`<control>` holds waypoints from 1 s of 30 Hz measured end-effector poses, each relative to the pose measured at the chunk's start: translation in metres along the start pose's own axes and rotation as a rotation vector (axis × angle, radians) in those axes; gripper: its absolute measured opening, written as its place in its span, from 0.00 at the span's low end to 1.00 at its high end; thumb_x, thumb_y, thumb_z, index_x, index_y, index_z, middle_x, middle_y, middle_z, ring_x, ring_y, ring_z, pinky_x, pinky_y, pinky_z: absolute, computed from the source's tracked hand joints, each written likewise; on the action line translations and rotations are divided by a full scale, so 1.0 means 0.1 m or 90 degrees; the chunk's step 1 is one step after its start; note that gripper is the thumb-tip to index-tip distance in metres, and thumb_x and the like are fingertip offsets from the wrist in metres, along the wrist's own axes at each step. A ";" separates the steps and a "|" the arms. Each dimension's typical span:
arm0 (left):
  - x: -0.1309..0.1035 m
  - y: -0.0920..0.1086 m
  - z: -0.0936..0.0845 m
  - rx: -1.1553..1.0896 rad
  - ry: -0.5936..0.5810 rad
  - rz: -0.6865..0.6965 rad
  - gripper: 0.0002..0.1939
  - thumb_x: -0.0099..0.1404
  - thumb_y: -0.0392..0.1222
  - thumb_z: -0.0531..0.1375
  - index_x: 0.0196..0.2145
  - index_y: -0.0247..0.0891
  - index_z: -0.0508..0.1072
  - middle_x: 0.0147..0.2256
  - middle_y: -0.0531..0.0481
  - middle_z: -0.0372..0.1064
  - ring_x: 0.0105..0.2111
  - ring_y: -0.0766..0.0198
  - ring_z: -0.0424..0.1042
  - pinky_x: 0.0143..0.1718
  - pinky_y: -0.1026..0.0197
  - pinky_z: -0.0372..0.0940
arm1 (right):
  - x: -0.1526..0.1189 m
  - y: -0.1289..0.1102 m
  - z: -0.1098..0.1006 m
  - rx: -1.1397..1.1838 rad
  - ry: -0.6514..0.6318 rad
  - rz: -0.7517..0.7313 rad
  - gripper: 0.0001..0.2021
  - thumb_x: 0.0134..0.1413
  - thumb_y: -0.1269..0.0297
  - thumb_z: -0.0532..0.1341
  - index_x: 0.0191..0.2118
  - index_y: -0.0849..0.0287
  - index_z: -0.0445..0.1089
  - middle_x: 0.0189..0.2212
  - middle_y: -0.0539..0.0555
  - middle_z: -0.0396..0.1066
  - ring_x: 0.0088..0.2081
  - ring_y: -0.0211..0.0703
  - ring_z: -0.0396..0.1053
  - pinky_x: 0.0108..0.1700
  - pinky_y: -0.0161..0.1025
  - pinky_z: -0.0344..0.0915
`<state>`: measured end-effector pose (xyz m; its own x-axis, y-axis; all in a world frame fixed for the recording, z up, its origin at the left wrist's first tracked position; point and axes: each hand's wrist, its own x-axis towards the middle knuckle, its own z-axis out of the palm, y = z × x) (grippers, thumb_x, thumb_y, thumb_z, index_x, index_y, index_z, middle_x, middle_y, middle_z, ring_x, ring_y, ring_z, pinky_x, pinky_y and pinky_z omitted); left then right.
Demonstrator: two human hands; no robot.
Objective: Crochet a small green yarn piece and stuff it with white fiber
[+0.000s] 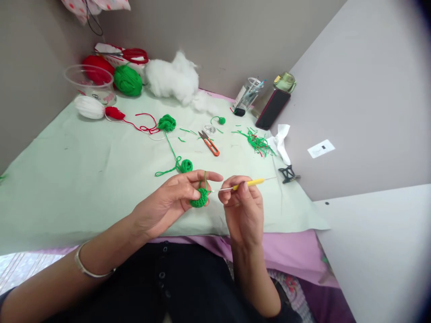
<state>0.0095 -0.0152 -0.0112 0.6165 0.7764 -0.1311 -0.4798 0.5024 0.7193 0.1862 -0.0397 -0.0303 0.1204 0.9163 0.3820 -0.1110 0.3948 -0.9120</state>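
Observation:
Between thumb and fingers, my left hand (178,190) pinches a small round green crochet piece (199,198). Its index finger is stretched out, with a strand of green yarn running up over it. My right hand (244,202) is closed on the yellow handle of a crochet hook (254,182). The hook's thin metal shaft points left, and its tip meets the upper right edge of the crochet piece. Just beyond my left hand lies a small green yarn ball (186,166), with a strand leading back to a looser green yarn bundle (167,122).
Orange thread snips (210,143) lie mid-table, left of green yarn scraps (258,142). White stuffing (173,80), a green skein (128,80) and a clear plastic tub (89,85) stand at the back. A phone (273,109) leans on a bottle at the right, near a black stand (288,174).

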 end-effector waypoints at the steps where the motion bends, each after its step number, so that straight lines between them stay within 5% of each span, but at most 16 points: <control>1: -0.01 -0.01 0.01 0.020 0.025 0.011 0.17 0.60 0.36 0.66 0.47 0.41 0.85 0.37 0.49 0.69 0.38 0.62 0.65 0.43 0.61 0.64 | -0.02 0.01 0.01 -0.013 0.001 -0.003 0.11 0.72 0.58 0.56 0.39 0.53 0.72 0.27 0.48 0.72 0.24 0.36 0.68 0.26 0.35 0.67; 8: -0.04 -0.05 0.08 0.305 0.116 0.120 0.19 0.64 0.43 0.71 0.54 0.46 0.81 0.38 0.52 0.73 0.41 0.60 0.70 0.51 0.58 0.63 | -0.10 0.00 0.11 -0.107 0.044 -0.126 0.07 0.69 0.65 0.61 0.44 0.52 0.79 0.39 0.53 0.81 0.42 0.43 0.77 0.43 0.43 0.75; 12: -0.03 -0.03 0.09 0.256 0.154 0.122 0.19 0.63 0.44 0.72 0.52 0.45 0.83 0.36 0.53 0.74 0.40 0.61 0.72 0.49 0.58 0.65 | -0.11 -0.01 0.12 -0.130 0.056 -0.117 0.09 0.70 0.68 0.60 0.44 0.52 0.79 0.36 0.52 0.80 0.35 0.40 0.75 0.35 0.40 0.73; 19: 0.01 -0.04 0.09 0.007 0.130 0.021 0.19 0.61 0.41 0.74 0.51 0.42 0.84 0.36 0.51 0.75 0.40 0.65 0.71 0.47 0.62 0.65 | -0.18 0.03 0.16 -0.413 0.071 -0.366 0.16 0.64 0.74 0.64 0.52 0.47 0.79 0.46 0.54 0.79 0.43 0.46 0.79 0.41 0.45 0.79; 22: 0.01 -0.01 0.08 -0.013 0.139 -0.007 0.16 0.62 0.41 0.74 0.48 0.41 0.85 0.36 0.52 0.73 0.37 0.67 0.68 0.44 0.64 0.64 | -0.13 -0.03 0.13 -0.275 0.104 -0.239 0.12 0.69 0.72 0.59 0.47 0.52 0.79 0.36 0.53 0.79 0.34 0.42 0.76 0.34 0.43 0.76; 25: 0.00 0.00 0.11 0.045 0.171 0.069 0.18 0.61 0.39 0.73 0.50 0.43 0.84 0.33 0.54 0.71 0.36 0.67 0.67 0.45 0.64 0.63 | -0.09 -0.06 0.15 -0.215 0.105 -0.182 0.11 0.70 0.69 0.57 0.44 0.54 0.78 0.34 0.52 0.77 0.31 0.40 0.73 0.32 0.41 0.73; 27: 0.01 -0.02 0.14 0.054 0.179 0.096 0.22 0.61 0.38 0.73 0.53 0.45 0.83 0.32 0.55 0.71 0.37 0.66 0.68 0.47 0.62 0.64 | -0.10 -0.03 0.18 -0.306 0.096 -0.248 0.11 0.68 0.71 0.60 0.46 0.51 0.79 0.37 0.52 0.78 0.36 0.42 0.76 0.35 0.42 0.75; 30: 0.03 -0.06 0.15 -0.003 0.156 0.021 0.19 0.61 0.40 0.73 0.50 0.43 0.84 0.35 0.52 0.73 0.37 0.65 0.69 0.44 0.62 0.65 | -0.15 0.04 0.21 -0.445 0.106 -0.388 0.16 0.64 0.74 0.63 0.51 0.46 0.79 0.42 0.53 0.79 0.40 0.45 0.78 0.38 0.44 0.77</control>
<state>0.0233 -0.0219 -0.0060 0.4307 0.8613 -0.2695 -0.5000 0.4763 0.7233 0.1634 -0.0504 -0.0360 0.1090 0.5223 0.8458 0.6281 0.6233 -0.4658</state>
